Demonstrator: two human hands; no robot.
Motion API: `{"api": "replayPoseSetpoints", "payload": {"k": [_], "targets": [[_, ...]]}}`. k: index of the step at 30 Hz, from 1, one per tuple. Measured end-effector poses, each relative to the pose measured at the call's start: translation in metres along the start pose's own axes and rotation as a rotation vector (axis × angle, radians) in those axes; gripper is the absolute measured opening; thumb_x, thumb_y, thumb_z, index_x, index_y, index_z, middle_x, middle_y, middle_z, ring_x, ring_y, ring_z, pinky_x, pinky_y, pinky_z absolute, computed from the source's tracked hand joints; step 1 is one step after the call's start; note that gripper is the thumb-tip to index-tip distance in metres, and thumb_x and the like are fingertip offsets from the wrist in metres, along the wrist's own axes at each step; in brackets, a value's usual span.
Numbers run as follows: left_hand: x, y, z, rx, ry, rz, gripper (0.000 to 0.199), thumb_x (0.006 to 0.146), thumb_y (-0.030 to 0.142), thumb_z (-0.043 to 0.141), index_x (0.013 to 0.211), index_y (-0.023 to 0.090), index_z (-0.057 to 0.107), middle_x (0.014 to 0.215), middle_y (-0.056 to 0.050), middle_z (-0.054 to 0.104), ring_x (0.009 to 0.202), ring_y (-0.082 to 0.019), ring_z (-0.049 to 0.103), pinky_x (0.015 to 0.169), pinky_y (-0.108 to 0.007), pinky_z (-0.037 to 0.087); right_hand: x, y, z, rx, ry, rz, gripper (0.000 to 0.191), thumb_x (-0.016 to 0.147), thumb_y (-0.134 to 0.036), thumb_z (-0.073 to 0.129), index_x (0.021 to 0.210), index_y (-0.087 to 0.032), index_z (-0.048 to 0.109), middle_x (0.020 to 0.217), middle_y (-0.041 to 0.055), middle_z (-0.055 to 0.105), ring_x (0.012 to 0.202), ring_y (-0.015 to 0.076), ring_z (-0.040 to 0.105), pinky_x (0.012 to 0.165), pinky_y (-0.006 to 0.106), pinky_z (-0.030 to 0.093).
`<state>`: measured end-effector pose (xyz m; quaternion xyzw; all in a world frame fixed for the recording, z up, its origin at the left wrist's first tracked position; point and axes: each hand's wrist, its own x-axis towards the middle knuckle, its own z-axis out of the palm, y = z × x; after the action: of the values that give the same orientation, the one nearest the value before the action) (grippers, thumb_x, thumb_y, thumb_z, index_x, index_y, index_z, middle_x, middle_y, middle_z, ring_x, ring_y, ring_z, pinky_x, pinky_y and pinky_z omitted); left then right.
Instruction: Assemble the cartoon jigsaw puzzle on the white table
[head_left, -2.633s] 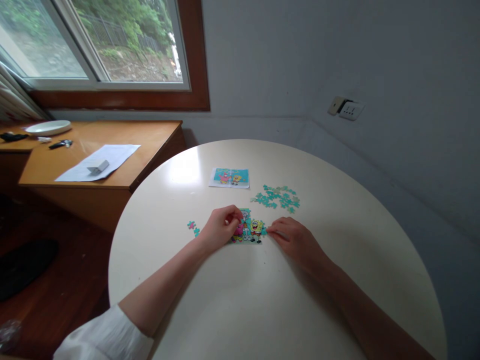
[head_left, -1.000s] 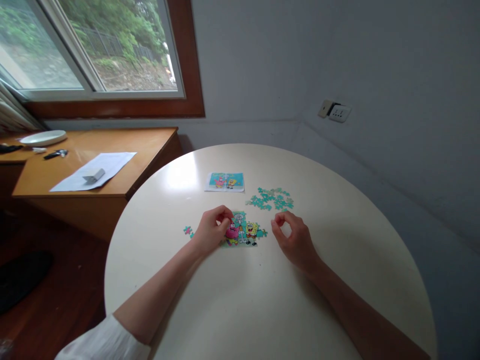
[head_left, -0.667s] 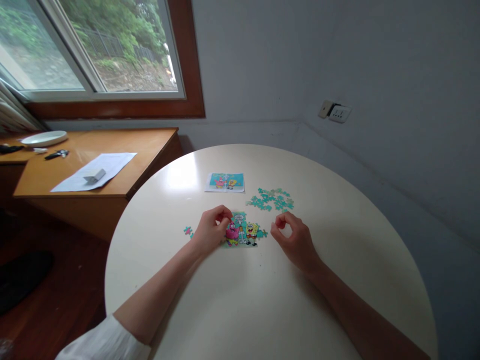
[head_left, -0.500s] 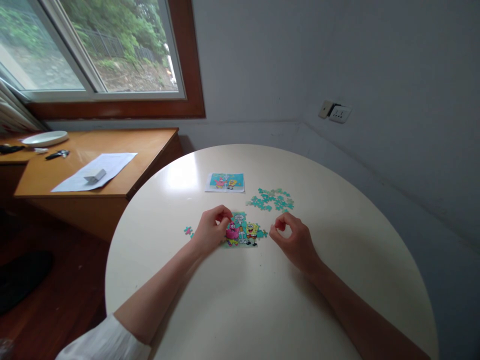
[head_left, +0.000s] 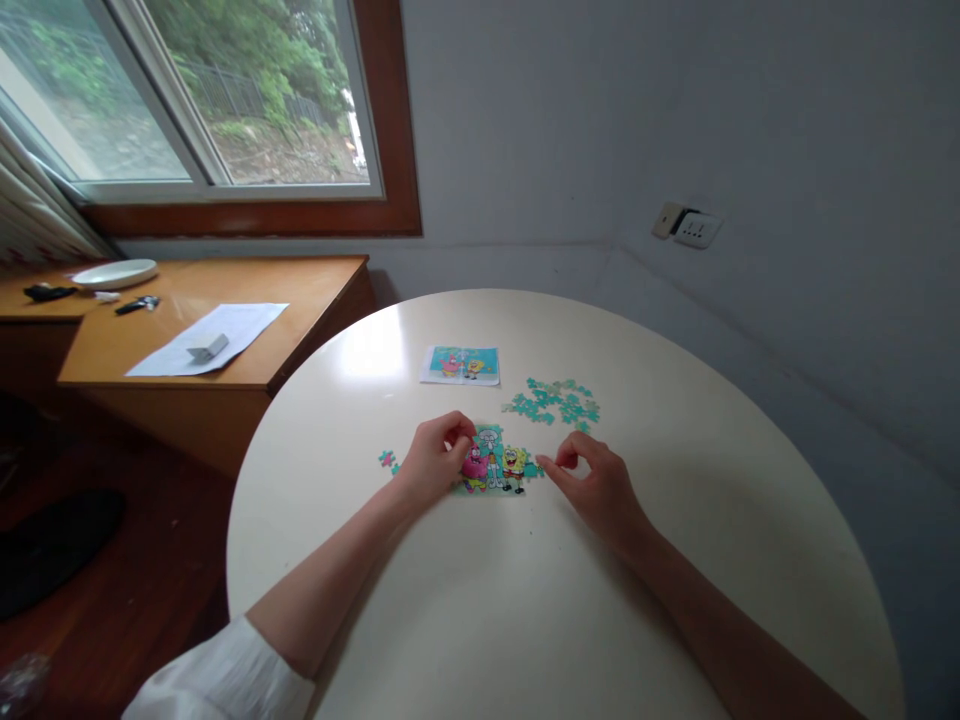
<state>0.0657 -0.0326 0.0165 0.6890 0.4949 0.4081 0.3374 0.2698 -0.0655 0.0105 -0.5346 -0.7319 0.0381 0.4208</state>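
A partly joined puzzle with a pink, a pale and a yellow cartoon figure lies on the white round table. Over its left edge is my left hand, thumb and index finger pinched together; whatever is between them is hidden. My right hand is just right of the puzzle, its thumb and index fingertips apart near the small pieces at the puzzle's right edge, with nothing visible in it. Loose teal pieces lie behind the right hand. A few pink and teal pieces sit left of my left hand.
A printed picture card lies behind the puzzle. On the left, a wooden desk holds a paper sheet, a small white box, a white plate and dark items. A wall stands behind the table.
The view has shifted slightly, so everything appears farther right. My right hand's thumb and index finger have spread apart slightly. My left hand stays at the puzzle's left edge.
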Motion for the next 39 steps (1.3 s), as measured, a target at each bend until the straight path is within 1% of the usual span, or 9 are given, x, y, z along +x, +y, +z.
{"api": "replayPoseSetpoints", "payload": {"k": [7,10,14,21,28,33,39], "targets": [[-0.007,0.009,0.002,0.165,-0.134,0.189,0.017,0.069,0.009,0.040,0.071,0.017,0.054,0.064,0.000,0.052,0.059,-0.010,0.045,0.055,-0.021,0.036,-0.001,0.003,0.002,0.008,-0.013,0.009,0.029,0.075,-0.030,0.056,0.055,-0.021,0.038,0.052,-0.0041,0.046,0.049,0.0109,0.045,0.053,0.025,0.036],[-0.010,0.014,0.003,0.184,-0.165,0.225,0.017,0.069,0.009,0.040,0.071,0.017,0.054,0.065,0.000,0.053,0.059,-0.011,0.045,0.055,-0.021,0.035,-0.002,0.004,0.002,-0.004,-0.024,0.025,0.028,0.074,-0.031,0.058,0.056,-0.021,0.039,0.052,-0.0039,0.047,0.050,0.0112,0.045,0.052,0.025,0.036],[-0.011,0.016,0.005,0.203,-0.187,0.246,0.019,0.069,0.008,0.039,0.070,0.017,0.055,0.066,-0.001,0.054,0.060,-0.011,0.046,0.057,-0.021,0.035,-0.003,0.006,0.004,-0.021,-0.036,0.047,0.033,0.073,-0.036,0.060,0.054,-0.021,0.038,0.050,-0.0040,0.045,0.048,0.0108,0.043,0.050,0.024,0.035],[-0.009,0.013,0.005,0.206,-0.178,0.272,0.019,0.070,0.008,0.039,0.071,0.017,0.056,0.066,0.000,0.055,0.060,-0.011,0.046,0.058,-0.021,0.036,-0.005,0.008,0.004,-0.011,-0.050,0.040,0.040,0.071,-0.045,0.060,0.052,-0.020,0.035,0.049,-0.0048,0.040,0.047,0.0099,0.038,0.049,0.024,0.033],[-0.009,0.014,0.004,0.202,-0.173,0.247,0.017,0.069,0.008,0.040,0.069,0.016,0.055,0.065,0.000,0.053,0.059,-0.010,0.045,0.056,-0.021,0.035,-0.005,0.010,0.005,0.005,-0.047,0.042,0.046,0.071,-0.049,0.060,0.051,-0.020,0.029,0.049,-0.0055,0.035,0.047,0.0095,0.034,0.049,0.023,0.030],[-0.006,0.015,-0.003,0.221,-0.162,0.244,0.017,0.069,0.007,0.039,0.071,0.016,0.054,0.065,0.000,0.053,0.058,-0.010,0.046,0.053,-0.021,0.035,-0.006,0.011,0.005,0.025,-0.052,0.067,0.049,0.070,-0.052,0.059,0.051,-0.021,0.027,0.049,-0.0054,0.034,0.047,0.0096,0.033,0.049,0.023,0.030],[0.001,0.007,-0.013,0.228,-0.100,0.235,0.017,0.070,0.008,0.040,0.074,0.016,0.054,0.065,-0.001,0.055,0.059,-0.010,0.049,0.053,-0.020,0.037,-0.006,0.009,0.004,0.054,-0.037,0.074,0.052,0.069,-0.053,0.059,0.051,-0.021,0.023,0.047,-0.0060,0.031,0.047,0.0090,0.030,0.048,0.023,0.028]]}}
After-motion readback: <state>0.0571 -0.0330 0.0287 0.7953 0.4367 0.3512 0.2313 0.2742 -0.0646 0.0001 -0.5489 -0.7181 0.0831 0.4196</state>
